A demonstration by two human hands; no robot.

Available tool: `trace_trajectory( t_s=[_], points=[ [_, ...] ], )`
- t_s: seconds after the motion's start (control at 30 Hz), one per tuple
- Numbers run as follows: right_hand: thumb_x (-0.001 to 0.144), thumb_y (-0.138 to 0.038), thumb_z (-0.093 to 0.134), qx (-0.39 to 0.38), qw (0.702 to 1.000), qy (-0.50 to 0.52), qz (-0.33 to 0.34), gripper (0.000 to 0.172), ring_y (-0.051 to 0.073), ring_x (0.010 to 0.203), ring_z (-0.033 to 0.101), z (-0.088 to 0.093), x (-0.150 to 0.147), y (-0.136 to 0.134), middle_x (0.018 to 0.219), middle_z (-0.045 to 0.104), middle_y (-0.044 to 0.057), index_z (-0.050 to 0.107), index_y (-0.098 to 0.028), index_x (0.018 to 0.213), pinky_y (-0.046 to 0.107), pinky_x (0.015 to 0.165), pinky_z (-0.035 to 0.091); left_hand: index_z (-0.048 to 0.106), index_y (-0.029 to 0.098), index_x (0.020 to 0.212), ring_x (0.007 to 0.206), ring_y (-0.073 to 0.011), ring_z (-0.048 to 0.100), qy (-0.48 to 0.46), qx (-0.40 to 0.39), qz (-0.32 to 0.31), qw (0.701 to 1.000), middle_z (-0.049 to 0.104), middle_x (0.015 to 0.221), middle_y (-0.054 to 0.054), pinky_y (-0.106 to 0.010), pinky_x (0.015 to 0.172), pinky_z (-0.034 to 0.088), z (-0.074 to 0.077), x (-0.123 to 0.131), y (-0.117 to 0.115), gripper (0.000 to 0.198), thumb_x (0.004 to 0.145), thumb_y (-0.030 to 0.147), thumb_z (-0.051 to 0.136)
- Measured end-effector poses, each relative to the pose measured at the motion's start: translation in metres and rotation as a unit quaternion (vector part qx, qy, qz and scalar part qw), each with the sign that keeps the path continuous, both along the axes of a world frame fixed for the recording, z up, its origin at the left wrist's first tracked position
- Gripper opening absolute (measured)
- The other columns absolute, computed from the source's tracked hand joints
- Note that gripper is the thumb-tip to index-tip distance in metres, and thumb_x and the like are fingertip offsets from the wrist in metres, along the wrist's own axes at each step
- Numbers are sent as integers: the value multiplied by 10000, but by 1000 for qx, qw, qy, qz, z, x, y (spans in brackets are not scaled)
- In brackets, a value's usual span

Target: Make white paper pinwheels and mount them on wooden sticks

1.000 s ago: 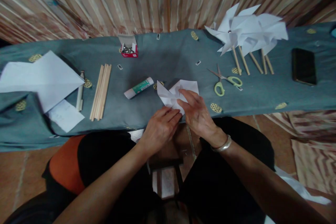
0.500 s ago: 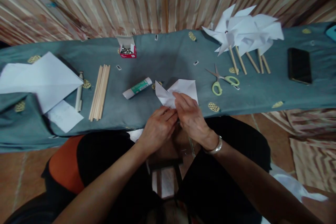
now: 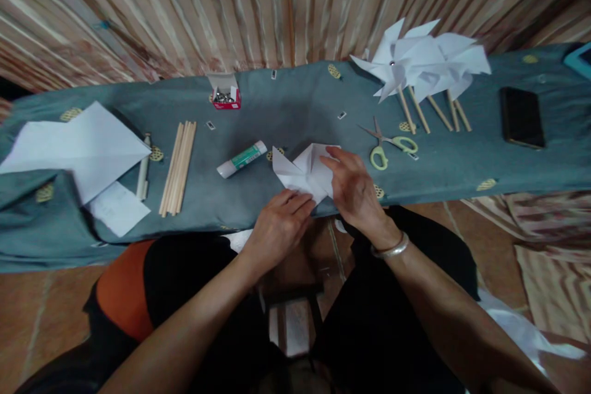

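Working edge: folded white paper [image 3: 303,176] at the near rim of the green cloth [image 3: 295,101], which stretches beyond it to the pleated curtain [image 3: 258,6]
Left hand [image 3: 281,220]: fingertips on the paper's near corner; grip unclear
Right hand [image 3: 355,192]: fingers curled at its right side; cannot tell whether pinching
Shape: creased, pointed at left
Either side: glue stick [image 3: 242,159] left, scissors [image 3: 381,138] right, both apart
Beyond scissors: paper pinwheels [image 3: 420,60]
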State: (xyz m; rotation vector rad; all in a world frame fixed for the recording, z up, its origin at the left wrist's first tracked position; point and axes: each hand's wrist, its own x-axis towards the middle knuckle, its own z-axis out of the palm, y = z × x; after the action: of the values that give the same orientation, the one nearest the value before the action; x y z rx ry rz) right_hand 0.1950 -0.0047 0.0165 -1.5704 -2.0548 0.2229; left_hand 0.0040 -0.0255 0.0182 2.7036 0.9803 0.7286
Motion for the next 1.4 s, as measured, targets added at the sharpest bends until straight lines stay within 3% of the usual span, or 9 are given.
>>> trace_trajectory(
  t_s=[0.17, 0.43, 0.63, 0.73, 1.1, 1.4],
  points=[
    [938, -181, 345, -13, 999, -19, -23, 456, 280, 1309, 472, 0, 12, 21, 1378, 554, 145, 501, -141, 1365, 501, 1059, 405, 643, 89, 1102, 1003, -232, 628, -1, 10, -4, 1000, 704, 1115, -109, -400, 898, 564, 2, -1, 1, 233, 911, 147, 522],
    [917, -221, 433, -17, 999, -23, -46, 418, 293, 1127, 617, -1, 30, 29, 1184, 682, 171, 569, -86, 1288, 470, 1004, 461, 630, 102, 1114, 1007, -222, 631, 1, 6, -9, 1000, 687, 1159, -121, -383, 879, 571, 5, -7, 5, 232, 907, 138, 530],
    [911, -182, 422, 1, 1000, -9, -12, 446, 269, 1288, 512, -4, 35, 31, 1380, 564, 158, 521, -107, 1339, 455, 1074, 415, 633, 94, 1106, 994, -217, 626, -4, -9, -9, 1000, 682, 1170, -132, -388, 877, 572, 5, -8, 7, 229, 904, 119, 528],
    [910, -187, 424, -13, 1000, -22, -6, 445, 285, 1192, 579, -5, 34, 31, 1288, 632, 158, 522, -112, 1338, 475, 1018, 450, 637, 105, 1108, 998, -218, 629, -6, -11, -8, 1000, 681, 1174, -128, -392, 871, 574, 5, -8, 10, 229, 908, 126, 526],
    [841, -228, 574, -63, 992, 29, -105, 405, 226, 791, 699, 11, 40, 20, 894, 757, 70, 621, -144, 1234, 351, 770, 541, 676, 141, 1071, 1013, -225, 637, 12, 2, 37, 999, 679, 1187, -113, -415, 875, 562, 5, -20, 33, 260, 898, 85, 490],
    [838, -250, 592, -75, 988, 26, -132, 359, 232, 752, 709, 17, 41, -2, 854, 764, 60, 667, -170, 1180, 353, 744, 541, 699, 157, 1051, 1073, -249, 616, 5, 6, 68, 998, 692, 1169, -108, -451, 904, 541, 0, -16, 47, 256, 888, 110, 508]
  ],
)
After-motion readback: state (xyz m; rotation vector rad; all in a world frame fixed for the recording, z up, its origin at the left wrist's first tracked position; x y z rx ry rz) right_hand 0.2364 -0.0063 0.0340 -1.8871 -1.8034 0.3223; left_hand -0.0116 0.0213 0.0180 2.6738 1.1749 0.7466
